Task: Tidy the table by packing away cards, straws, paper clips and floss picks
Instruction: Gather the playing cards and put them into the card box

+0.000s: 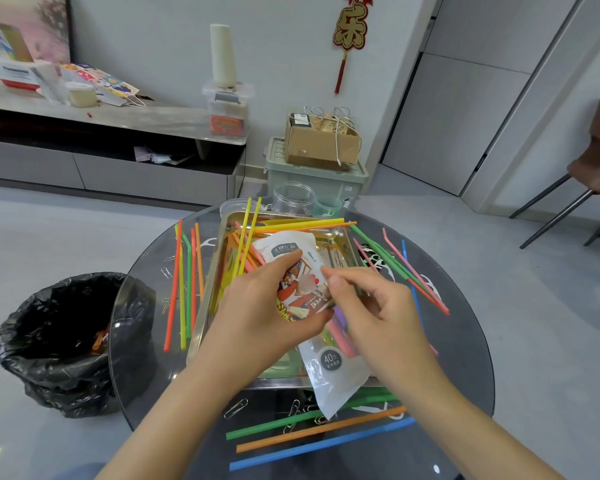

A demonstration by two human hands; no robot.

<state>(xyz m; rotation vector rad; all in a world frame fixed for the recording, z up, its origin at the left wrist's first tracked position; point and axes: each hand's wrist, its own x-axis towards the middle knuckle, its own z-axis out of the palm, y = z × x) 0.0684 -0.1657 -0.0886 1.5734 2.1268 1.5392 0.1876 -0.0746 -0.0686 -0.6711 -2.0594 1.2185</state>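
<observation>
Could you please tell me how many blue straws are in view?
2. The near blue straw lies on the table nearest the person, beside an orange straw; the right blue straw lies right of the tray. Others may be hidden in the tray.

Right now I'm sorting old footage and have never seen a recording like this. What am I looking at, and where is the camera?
There is no machine here. One camera sits on a person's head and looks down, so the two arms are that person's own. The left hand grips a white printed pouch, and the right hand pinches its edge. Below it, a metal tray holds coloured straws. Around the tray, on the round glass table, lie more of them, with paper clips and white floss picks. A clear jar stands behind the tray. A black-lined bin sits on the floor to the left.
</observation>
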